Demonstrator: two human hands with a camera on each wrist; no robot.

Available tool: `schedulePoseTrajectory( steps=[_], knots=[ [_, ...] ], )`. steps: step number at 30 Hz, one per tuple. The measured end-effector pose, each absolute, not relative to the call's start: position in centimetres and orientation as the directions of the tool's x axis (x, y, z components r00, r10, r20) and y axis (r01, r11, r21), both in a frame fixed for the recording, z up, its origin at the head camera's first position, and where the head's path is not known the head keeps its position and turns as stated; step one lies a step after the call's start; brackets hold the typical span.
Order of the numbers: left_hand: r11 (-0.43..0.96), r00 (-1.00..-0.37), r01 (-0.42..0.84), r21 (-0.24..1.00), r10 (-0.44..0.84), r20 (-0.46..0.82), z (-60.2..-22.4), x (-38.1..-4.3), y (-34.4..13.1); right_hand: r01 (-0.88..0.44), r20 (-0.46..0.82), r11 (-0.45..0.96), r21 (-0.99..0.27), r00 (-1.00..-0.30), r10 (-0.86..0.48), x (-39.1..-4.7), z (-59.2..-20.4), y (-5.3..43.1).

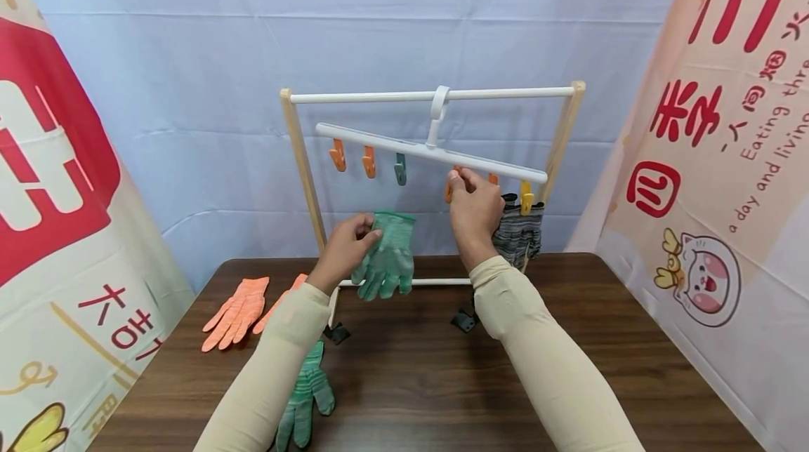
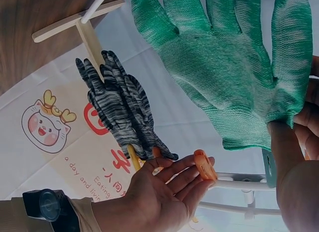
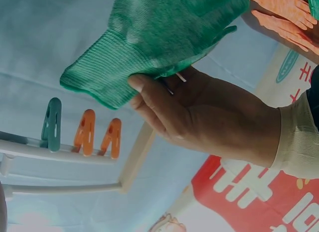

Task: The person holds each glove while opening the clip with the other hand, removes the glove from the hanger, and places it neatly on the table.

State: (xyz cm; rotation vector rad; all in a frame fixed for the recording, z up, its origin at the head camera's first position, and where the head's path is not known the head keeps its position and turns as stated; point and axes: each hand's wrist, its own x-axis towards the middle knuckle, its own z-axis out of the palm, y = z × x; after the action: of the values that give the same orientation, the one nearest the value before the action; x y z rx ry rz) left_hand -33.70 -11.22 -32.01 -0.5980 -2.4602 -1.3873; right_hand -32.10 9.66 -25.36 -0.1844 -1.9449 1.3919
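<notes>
My left hand (image 1: 346,247) pinches a green knit glove (image 1: 393,250) near its cuff, and the glove's fingers hang downward. At the white hanger (image 1: 385,143), my right hand (image 1: 477,212) pinches an orange clip (image 2: 203,164) between thumb and fingers. The hanger tilts, its right end lower. A pair of black-and-grey gloves (image 1: 524,231) hangs from its right end by a yellow clip (image 1: 527,198) and an orange clip (image 1: 493,178). Left of the hook hang two orange clips (image 1: 369,162) and a dark green clip (image 1: 401,169), all without gloves.
A wood-and-white rack (image 1: 360,97) carries the hanger over the brown table (image 1: 404,382). Two orange gloves (image 1: 237,315) lie at the table's left, one partly hidden by my left arm. Another green glove (image 1: 305,396) lies nearer, below that arm. Printed cloths hang on both sides.
</notes>
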Motion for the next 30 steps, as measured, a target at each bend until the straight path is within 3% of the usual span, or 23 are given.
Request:
schedulePoseTrajectory(
  steps=[18,30],
  knots=[
    [0.506,-0.897,0.438,0.743,0.194,0.396,-32.7,-33.1,-13.4,-0.275,0.455,0.394,-0.877,-0.741,0.495,-32.0,-25.4,9.6],
    [0.454,-0.898,0.437,0.777,0.181,0.400,-33.0,-32.7,-14.4,-0.269,0.466,0.418,-0.868,-0.734,0.495,-32.3,-25.4,9.8]
  ],
)
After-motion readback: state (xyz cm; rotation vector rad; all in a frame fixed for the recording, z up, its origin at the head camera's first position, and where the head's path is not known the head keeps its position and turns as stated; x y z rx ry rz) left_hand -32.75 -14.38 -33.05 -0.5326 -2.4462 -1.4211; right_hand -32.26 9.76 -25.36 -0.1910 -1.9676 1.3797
